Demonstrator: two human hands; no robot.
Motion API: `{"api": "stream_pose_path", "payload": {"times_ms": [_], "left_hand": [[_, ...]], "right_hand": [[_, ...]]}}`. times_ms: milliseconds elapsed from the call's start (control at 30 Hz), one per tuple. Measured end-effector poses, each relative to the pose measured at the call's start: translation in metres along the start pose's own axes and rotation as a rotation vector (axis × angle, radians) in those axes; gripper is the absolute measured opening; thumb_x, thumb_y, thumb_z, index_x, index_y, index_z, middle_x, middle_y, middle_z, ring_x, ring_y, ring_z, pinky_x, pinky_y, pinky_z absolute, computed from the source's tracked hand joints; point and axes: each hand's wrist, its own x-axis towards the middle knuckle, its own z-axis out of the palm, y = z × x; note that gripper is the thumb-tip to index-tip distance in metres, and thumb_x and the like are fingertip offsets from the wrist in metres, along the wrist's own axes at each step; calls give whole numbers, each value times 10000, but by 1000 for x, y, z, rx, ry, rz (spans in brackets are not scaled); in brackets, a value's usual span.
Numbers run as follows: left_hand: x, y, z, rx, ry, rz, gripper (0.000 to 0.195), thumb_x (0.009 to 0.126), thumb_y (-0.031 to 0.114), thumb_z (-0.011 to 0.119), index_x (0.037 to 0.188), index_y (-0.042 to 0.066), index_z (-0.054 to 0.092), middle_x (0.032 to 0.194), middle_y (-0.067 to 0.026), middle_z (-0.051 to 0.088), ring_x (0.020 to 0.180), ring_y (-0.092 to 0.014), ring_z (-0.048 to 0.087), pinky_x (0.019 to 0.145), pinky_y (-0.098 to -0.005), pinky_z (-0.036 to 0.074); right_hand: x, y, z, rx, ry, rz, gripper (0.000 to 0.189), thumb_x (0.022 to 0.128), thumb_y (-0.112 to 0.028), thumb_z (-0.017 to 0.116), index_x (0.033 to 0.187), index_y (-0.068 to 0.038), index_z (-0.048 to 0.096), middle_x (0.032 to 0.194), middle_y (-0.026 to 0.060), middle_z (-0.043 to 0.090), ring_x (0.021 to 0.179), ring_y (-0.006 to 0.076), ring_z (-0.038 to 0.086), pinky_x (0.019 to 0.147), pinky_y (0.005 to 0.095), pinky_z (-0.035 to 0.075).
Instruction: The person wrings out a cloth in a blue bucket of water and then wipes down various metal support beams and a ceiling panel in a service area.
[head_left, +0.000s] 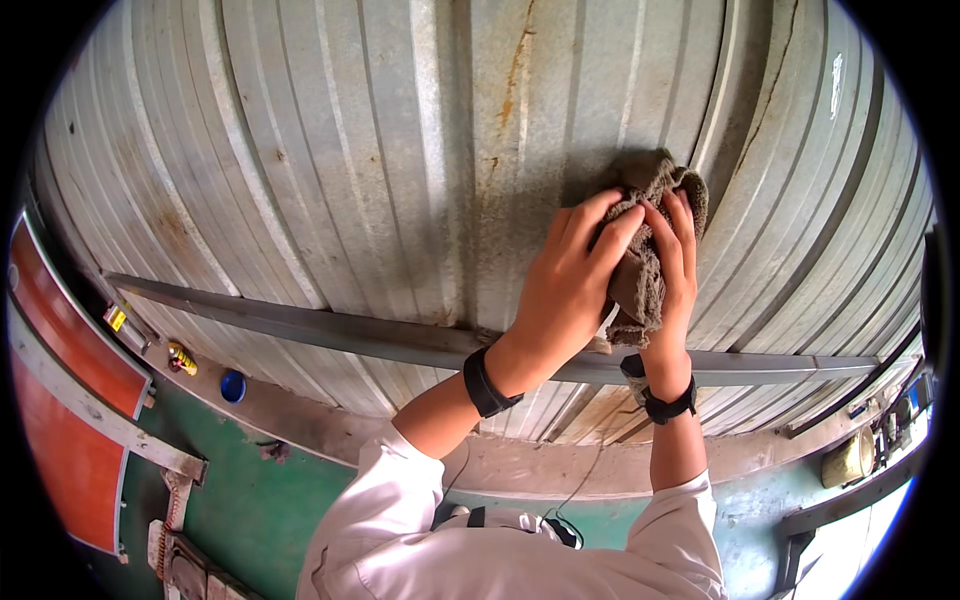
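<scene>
A bunched, brown-grey terry cloth (637, 289) is between my two hands, in front of a corrugated metal wall (405, 187). My left hand (574, 274) grips the cloth from its left side, fingertips over its folds. On the other side my right hand (675, 262) has its fingers curled around the cloth's right part. Both palms are hidden, and I cannot tell whether the cloth touches the wall. Each wrist wears a black strap. Rust streaks (516, 75) run down the wall above and left of the cloth.
A horizontal metal rail (360, 334) crosses the wall below my hands. On the ledge (517, 465) at its foot stand a blue bowl (233, 386) and a yellow bottle (182, 358). Orange panels (67, 442) are at left on the green floor (247, 480); a bucket (847, 456) sits at right.
</scene>
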Motion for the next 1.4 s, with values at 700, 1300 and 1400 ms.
{"api": "stream_pose_path", "payload": {"times_ms": [700, 1300, 1400], "left_hand": [[-43, -55, -92, 150, 129, -124, 451, 707, 26, 647, 1147, 56, 557, 1092, -150, 567, 991, -337, 551, 838, -387, 458], [-144, -45, -195, 363, -403, -461, 458, 693, 75, 635, 1142, 95, 547, 1107, -58, 591, 939, -302, 565, 763, -372, 501], [-154, -50, -215, 435, -328, -492, 441, 688, 80, 647, 1122, 87, 570, 1133, -61, 590, 951, -295, 570, 791, -370, 495]], "right_hand": [[3, -72, 88, 71, -177, -127, 483, 737, 9, 525, 1218, -11, 496, 1319, 166, 435, 1239, 344, 407, 992, 417, 378], [-91, -135, 141, 57, -627, -67, 464, 765, -73, 527, 1210, 41, 459, 1221, 200, 493, 1144, 319, 486, 925, 376, 421], [-95, -148, 168, 98, -582, -81, 426, 771, -97, 525, 1178, 23, 486, 1192, 184, 514, 1100, 300, 510, 901, 368, 415]]}}
